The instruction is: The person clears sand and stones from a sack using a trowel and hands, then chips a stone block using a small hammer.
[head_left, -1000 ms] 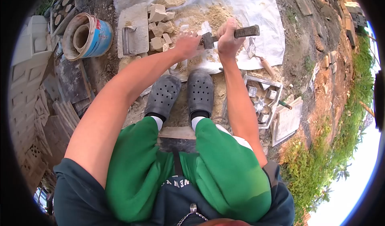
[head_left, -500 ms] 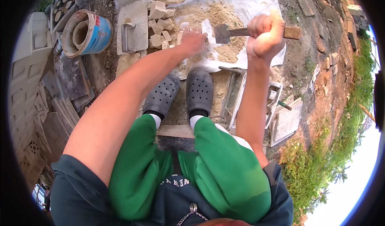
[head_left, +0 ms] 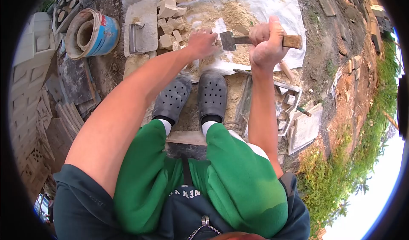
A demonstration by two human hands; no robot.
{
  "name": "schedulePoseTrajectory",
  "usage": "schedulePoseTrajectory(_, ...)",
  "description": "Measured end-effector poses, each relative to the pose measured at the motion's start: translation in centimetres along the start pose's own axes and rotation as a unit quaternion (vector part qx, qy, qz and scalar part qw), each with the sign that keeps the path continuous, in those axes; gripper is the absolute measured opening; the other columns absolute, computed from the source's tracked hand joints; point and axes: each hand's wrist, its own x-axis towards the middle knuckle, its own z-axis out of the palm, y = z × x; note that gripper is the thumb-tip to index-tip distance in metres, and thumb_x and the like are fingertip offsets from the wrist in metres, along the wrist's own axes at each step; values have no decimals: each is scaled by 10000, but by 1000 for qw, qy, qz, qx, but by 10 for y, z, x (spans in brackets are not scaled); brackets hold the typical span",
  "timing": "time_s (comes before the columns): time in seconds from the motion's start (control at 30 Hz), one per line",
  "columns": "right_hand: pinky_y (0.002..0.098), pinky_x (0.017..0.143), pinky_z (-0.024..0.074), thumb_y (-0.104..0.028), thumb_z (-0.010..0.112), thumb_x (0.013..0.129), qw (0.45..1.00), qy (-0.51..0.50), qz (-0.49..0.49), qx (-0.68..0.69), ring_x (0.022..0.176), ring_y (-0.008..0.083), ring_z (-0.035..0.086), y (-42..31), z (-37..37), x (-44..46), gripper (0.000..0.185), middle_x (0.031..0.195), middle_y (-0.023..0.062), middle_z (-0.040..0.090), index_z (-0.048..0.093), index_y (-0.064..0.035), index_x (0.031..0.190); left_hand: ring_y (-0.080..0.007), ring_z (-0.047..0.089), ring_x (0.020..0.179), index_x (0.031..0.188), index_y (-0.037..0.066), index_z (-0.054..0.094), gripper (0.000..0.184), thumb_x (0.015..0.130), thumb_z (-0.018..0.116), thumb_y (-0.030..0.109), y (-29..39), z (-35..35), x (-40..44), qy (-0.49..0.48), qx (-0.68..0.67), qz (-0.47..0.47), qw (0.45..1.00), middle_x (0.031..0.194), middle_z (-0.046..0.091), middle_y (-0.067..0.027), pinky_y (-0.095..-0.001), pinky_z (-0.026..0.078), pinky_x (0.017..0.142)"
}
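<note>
The hammer is above the white sheet. It looks heavy and hard, so hold its wood handle. Your right hand is wrapped around it. Left of the hammer, your left hand's grip is hard to tell.

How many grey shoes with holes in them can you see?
2. One rounded, dark grey rubber clog is on the left foot; the other clog is on the right foot. Both toes point toward the white sheet.
</note>
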Motion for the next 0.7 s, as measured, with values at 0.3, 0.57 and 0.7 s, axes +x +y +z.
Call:
schedulePoseTrajectory(0.3,289,414,223,-189,405,1044,986,-39,-37,-155,430,77,240,52,-8,-21,479,498,-45,263,289,-130,583,-327,553,1171,1224,102,589,557,785,741,409,-8,-7,-7,-17,-45,-2,999,1186,580,-116,-449,481,939)
schedulePoseTrajectory(0.57,263,430,238,-177,454,1020,998,-51,-35,-1,457,72,342,0,-8,-8,475,527,-22,370,376,-100,558,-292,563,1177,1232,102,586,567,787,743,416,-8,-5,-6,-9,-2,0,1000,1188,582,-112,-475,436,990)
schedulePoseTrajectory(0.7,291,430,268,-154,509,998,989,-36,-34,-140,422,89,364,64,-22,-16,489,472,-8,428,445,-54,523,-300,560,1179,1232,99,574,581,793,739,441,-8,-7,-7,-19,3,5,1000,1189,582,-111,-481,434,987)
